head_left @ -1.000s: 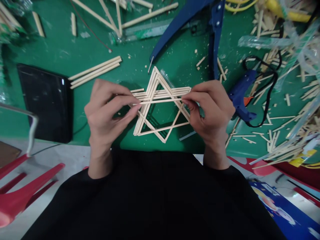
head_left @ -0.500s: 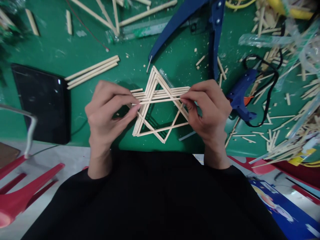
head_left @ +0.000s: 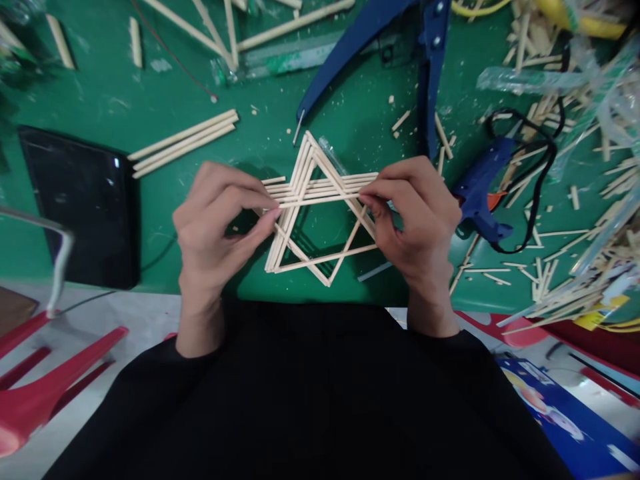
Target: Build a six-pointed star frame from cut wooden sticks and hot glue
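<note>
A six-pointed star frame (head_left: 327,256) of thin wooden sticks, stacked in layers, lies on the green table near its front edge. Across its upper part runs a single wooden stick (head_left: 320,201), pinched at both ends. My left hand (head_left: 220,233) closes thumb and fingers on the stick's left end, at the star's left point. At the other end, my right hand (head_left: 413,213) grips the stick between thumb and fingertips and covers part of the star's right side. Just beyond the star's top point is the tip of blue-handled cutters (head_left: 430,73).
A blue glue gun (head_left: 485,187) with a black cord lies right of my right hand. Several cut sticks (head_left: 545,273) and plastic wrappers heap on the right. At the left are a black box-like device (head_left: 80,207) and a few longer sticks (head_left: 185,143). A red chair (head_left: 60,393) stands below.
The stick between my hands has shifted slightly up, closer to the layered sticks across the star. Both hands keep their pinch and have barely moved.
</note>
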Demonstrator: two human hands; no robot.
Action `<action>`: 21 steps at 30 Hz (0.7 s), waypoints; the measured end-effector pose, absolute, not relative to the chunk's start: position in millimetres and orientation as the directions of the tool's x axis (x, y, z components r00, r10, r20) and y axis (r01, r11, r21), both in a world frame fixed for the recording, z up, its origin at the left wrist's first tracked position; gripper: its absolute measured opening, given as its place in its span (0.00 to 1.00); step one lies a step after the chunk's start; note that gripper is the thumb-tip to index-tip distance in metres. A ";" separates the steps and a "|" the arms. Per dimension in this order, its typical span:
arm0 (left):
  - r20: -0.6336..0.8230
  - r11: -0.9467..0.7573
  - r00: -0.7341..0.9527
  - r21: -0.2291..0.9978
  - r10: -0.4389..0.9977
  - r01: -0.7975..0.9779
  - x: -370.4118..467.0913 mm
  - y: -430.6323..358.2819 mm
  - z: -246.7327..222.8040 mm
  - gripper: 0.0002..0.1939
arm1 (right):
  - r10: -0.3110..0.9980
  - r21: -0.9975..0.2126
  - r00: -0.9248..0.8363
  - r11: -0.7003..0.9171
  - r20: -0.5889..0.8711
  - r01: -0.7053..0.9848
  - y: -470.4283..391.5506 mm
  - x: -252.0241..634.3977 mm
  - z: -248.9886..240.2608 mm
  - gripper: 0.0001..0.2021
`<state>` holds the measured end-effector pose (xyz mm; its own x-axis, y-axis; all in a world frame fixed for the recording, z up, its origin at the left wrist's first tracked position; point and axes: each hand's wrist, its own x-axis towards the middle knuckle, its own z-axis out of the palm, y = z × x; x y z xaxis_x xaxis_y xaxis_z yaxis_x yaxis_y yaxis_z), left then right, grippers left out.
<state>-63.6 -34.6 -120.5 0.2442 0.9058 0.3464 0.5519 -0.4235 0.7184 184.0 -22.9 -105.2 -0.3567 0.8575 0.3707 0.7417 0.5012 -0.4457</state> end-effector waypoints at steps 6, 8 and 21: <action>0.249 -0.328 0.217 0.781 0.944 0.531 -61.9 -36.3 -115.5 0.07 | 0.886 -0.434 -0.355 0.457 0.299 0.777 -23.6 184.2 -103.4 0.07; 0.246 -0.324 0.214 0.786 0.945 0.527 -61.4 -36.6 -116.2 0.06 | 0.893 -0.443 -0.357 0.447 0.275 0.777 -24.1 184.7 -102.0 0.07; 0.304 -0.364 0.201 0.780 0.931 0.509 -63.8 -38.5 -123.8 0.08 | 0.895 -0.542 -0.358 0.445 0.265 0.713 -24.6 200.5 -104.3 0.11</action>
